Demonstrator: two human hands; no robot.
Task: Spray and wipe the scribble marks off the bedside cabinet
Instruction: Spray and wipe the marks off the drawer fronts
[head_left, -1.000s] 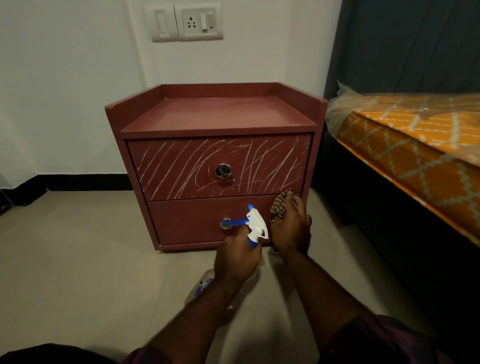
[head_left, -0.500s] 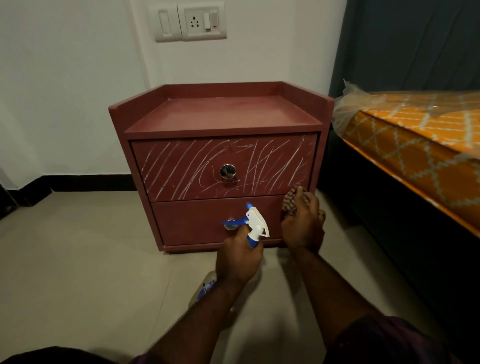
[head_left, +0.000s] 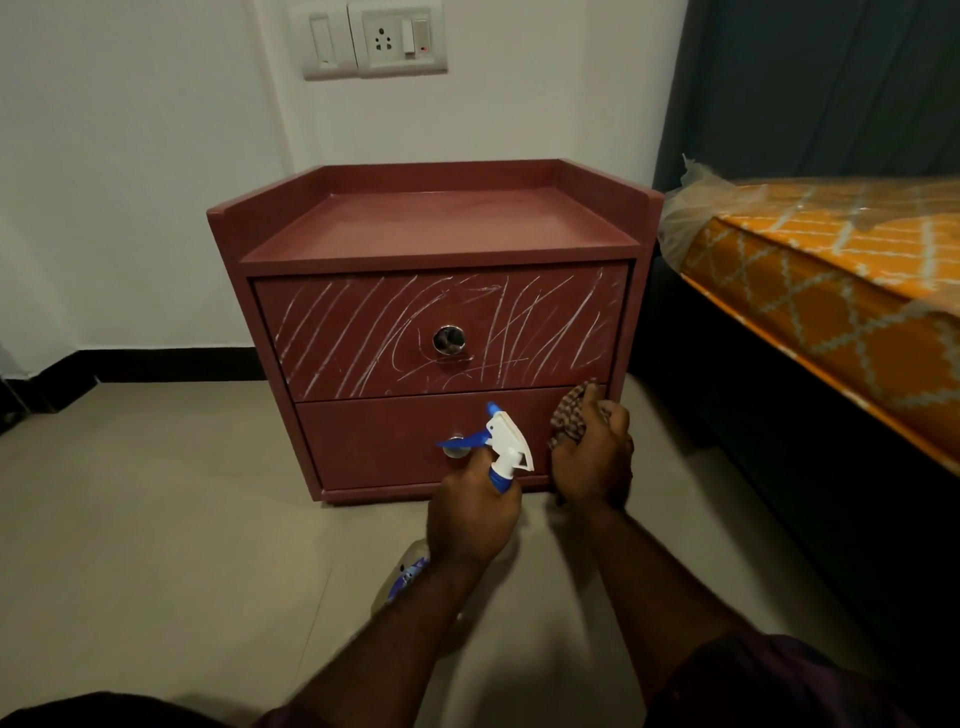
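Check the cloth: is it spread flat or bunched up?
Bunched up. The right hand grips the cloth as a crumpled wad; only a checked fold shows above it, at the right end of the lower drawer.

No legible writing anywhere in view.

The one printed surface was the label (head_left: 407, 573) on the clear body of the spray bottle (head_left: 506, 444), a patch of blue and purple print too blurred and too much hidden behind the forearm for any word or brand to be made out. The white switch plate (head_left: 375, 40) on the wall carried a socket, rocker switches and a small red mark on one switch, with no readable lettering. The white scribble marks (head_left: 395, 332) on the upper drawer front were loose slanting strokes and loops that formed no letters or numbers.
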